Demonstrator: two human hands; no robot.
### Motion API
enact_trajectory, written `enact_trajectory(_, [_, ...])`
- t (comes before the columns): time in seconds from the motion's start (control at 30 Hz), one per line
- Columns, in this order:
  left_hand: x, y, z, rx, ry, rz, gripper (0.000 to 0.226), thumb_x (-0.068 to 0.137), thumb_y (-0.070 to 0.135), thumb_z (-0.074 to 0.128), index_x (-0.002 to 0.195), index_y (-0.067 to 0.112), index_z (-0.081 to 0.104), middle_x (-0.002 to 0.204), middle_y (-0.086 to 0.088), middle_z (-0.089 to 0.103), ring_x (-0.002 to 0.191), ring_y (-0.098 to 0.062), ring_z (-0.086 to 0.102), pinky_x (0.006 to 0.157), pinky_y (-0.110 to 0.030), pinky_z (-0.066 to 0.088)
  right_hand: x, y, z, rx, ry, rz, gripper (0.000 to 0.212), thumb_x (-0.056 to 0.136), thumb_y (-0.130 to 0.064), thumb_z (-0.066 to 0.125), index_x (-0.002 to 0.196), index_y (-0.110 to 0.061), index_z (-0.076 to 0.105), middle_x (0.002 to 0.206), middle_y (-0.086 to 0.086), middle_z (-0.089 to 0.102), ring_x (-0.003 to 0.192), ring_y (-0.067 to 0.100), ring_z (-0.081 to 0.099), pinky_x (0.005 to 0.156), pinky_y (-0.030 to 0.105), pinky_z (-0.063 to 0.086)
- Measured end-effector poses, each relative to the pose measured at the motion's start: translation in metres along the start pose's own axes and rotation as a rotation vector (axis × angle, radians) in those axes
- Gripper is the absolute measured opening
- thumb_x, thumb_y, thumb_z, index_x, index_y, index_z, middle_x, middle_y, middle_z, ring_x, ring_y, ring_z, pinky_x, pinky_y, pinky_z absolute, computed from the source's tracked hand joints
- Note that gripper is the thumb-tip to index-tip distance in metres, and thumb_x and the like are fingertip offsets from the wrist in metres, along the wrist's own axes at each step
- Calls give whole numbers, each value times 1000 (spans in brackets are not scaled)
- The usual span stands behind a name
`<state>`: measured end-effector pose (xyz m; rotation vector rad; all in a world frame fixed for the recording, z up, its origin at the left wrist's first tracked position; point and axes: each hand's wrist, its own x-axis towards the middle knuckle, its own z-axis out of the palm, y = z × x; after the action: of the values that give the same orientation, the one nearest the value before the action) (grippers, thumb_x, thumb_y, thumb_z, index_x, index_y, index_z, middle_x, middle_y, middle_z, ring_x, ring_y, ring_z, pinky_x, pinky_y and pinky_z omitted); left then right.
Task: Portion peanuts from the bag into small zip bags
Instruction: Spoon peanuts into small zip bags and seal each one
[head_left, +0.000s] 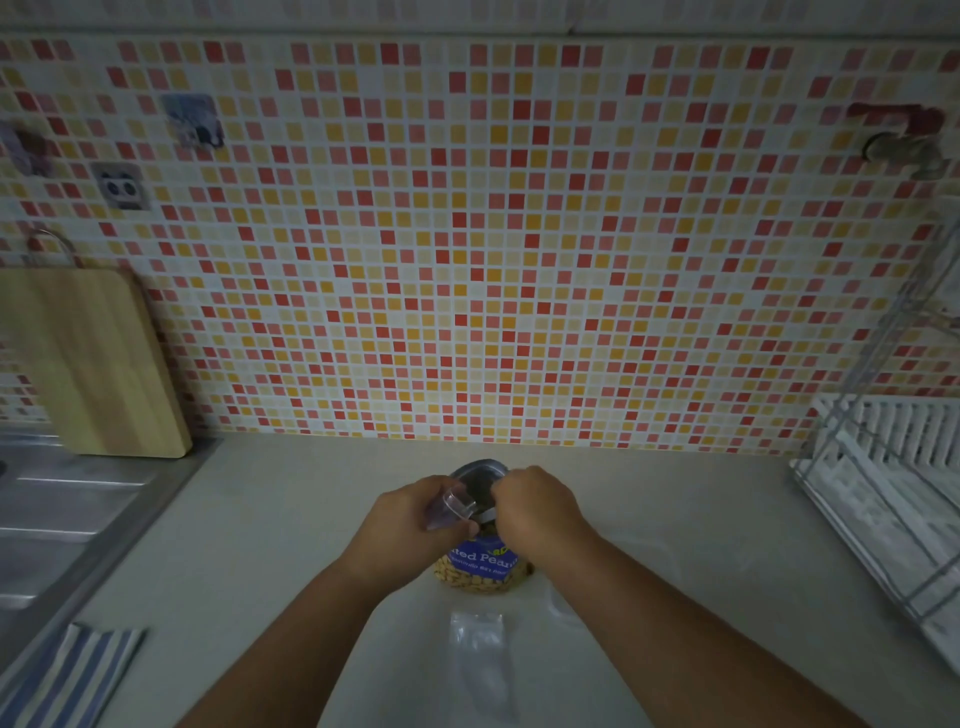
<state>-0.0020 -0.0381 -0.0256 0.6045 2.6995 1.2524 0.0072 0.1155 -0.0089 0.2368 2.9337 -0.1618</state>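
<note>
The peanut bag (483, 564) stands upright on the counter, with a blue label and tan peanuts showing through its lower part. Its top is pulled open between my hands. My left hand (415, 519) pinches the near left edge of the opening and also holds a small clear zip bag (451, 512) against it. My right hand (537, 506) grips the right edge of the opening. A second clear zip bag (480, 654) lies flat on the counter just in front of the peanut bag.
A steel sink drainboard (67, 514) and a wooden cutting board (98, 364) are at the left. A striped cloth (72, 675) lies at the lower left. A white dish rack (893, 499) fills the right. The tiled wall (467, 234) rises behind the counter (291, 519).
</note>
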Motion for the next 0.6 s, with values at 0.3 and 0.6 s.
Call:
enact_trajectory(0.3, [1, 0, 2, -29, -3, -25, 42, 77, 32, 72, 116, 27, 58, 99, 13, 62, 90, -3, 58, 67, -6, 39, 15, 11, 10, 303, -10, 148, 29, 90, -17, 50, 113, -12, 67, 108, 7, 67, 92, 22, 61, 72, 27, 44])
enact_trajectory(0.6, [6, -2, -16, -139, 136, -76, 28, 80, 33, 70, 105, 32, 58, 98, 4, 65, 85, -2, 59, 64, -11, 43, 13, 45, -6, 211, -63, 156, 28, 89, -10, 51, 114, -9, 65, 91, 5, 54, 83, 19, 50, 74, 26, 40])
